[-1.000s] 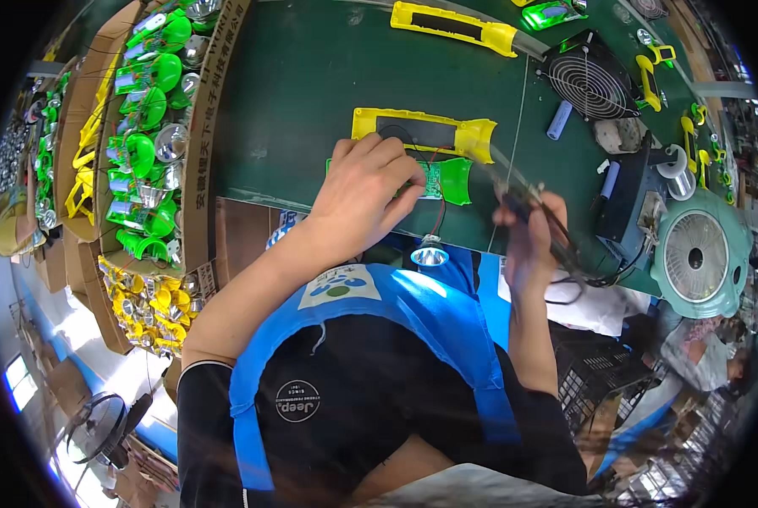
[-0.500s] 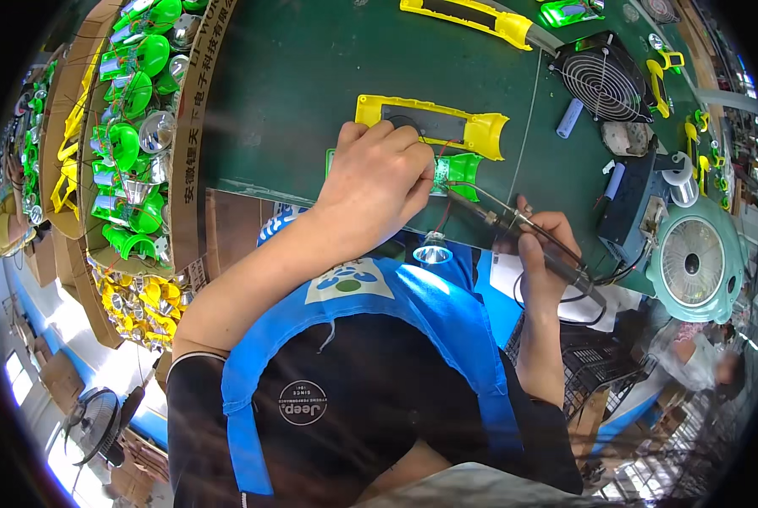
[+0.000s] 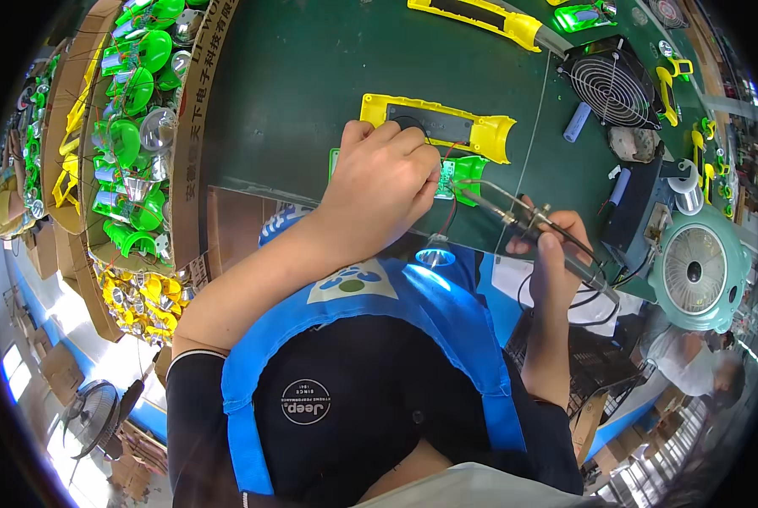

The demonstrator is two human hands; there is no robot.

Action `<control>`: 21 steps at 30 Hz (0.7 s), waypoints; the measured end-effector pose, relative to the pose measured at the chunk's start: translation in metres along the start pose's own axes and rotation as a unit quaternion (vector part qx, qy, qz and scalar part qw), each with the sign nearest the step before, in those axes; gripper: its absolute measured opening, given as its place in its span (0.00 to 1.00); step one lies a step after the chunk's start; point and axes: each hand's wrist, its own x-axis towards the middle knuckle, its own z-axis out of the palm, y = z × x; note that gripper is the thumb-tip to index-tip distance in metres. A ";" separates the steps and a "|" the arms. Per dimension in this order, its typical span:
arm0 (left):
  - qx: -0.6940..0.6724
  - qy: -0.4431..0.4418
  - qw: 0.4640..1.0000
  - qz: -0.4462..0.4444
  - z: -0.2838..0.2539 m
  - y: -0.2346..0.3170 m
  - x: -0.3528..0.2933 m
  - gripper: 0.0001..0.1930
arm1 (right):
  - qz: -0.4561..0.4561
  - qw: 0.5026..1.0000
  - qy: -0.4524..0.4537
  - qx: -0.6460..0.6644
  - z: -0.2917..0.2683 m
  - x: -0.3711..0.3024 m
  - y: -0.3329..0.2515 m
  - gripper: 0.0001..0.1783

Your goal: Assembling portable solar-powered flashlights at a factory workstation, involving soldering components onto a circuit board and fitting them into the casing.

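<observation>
My right hand [image 3: 556, 245] grips a soldering iron [image 3: 527, 227] with a thin bent metal tube along it. The tip lies over the green plastic housing [image 3: 474, 169], right beside a small circuit board [image 3: 446, 179] set in it. My left hand [image 3: 383, 173] is closed over the left part of that housing; its fingertips are at the board, and what they pinch is hidden. From the board, wires run down to a round lamp reflector [image 3: 435, 256] hanging at the table edge. Just beyond lies a yellow casing [image 3: 490, 138] with a dark grey inlay, joined by a red wire.
At left stands a cardboard box [image 3: 194, 144] full of green lamp parts [image 3: 153, 51]. Far right hold a black fan with a wire grille [image 3: 607, 80], a blue battery cell [image 3: 577, 122], a solder spool [image 3: 689, 196] and a teal fan [image 3: 694, 271]. Another yellow casing [image 3: 480, 19] lies at the back.
The soldering iron and my right hand have shifted slightly right, its tip drawing a little away from the circuit board. My left hand keeps its place on the housing. The whole view has shifted slightly.
</observation>
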 end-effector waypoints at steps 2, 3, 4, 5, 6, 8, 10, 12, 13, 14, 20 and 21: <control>0.007 -0.002 1.000 -0.001 -0.001 0.001 0.000 0.06 | 0.002 0.999 0.031 0.028 0.000 0.001 0.001 0.15; 0.007 -0.003 1.000 -0.001 -0.002 0.001 0.001 0.06 | 0.001 0.998 0.035 0.055 0.000 0.003 0.000 0.16; 0.012 -0.005 1.000 0.002 -0.003 0.002 0.001 0.06 | 0.000 0.996 0.038 0.082 0.000 0.004 -0.001 0.17; 0.016 -0.007 1.000 0.005 -0.004 0.002 0.001 0.07 | -0.004 0.993 0.043 0.108 -0.003 0.004 0.003 0.18; 0.018 -0.008 1.000 0.006 -0.004 0.003 0.001 0.07 | -0.004 0.993 0.044 0.111 -0.004 0.004 0.004 0.18; 0.040 -0.004 0.999 0.017 -0.006 0.004 0.001 0.07 | 0.003 0.985 0.077 0.157 -0.004 0.005 0.006 0.19; 0.033 -0.003 0.999 0.029 -0.009 0.005 -0.003 0.07 | -0.024 0.982 0.079 0.167 -0.009 0.007 0.012 0.18; 0.001 -0.001 0.999 0.037 -0.019 0.007 -0.003 0.09 | -0.050 0.980 0.082 0.172 -0.012 0.010 0.018 0.16; 0.021 0.021 0.999 0.045 -0.023 0.003 -0.001 0.09 | -0.063 0.979 0.088 0.176 -0.016 0.012 0.024 0.16; 0.041 0.044 0.997 0.053 -0.025 -0.001 0.005 0.10 | -0.076 0.976 0.094 0.179 -0.019 0.013 0.031 0.15; 0.115 -0.036 0.993 -0.020 -0.023 -0.038 0.052 0.14 | -0.098 0.959 0.129 0.231 -0.024 0.017 0.052 0.17; 0.101 -0.128 0.985 -0.049 -0.026 -0.042 0.052 0.15 | -0.093 0.959 0.124 0.235 -0.025 0.017 0.053 0.18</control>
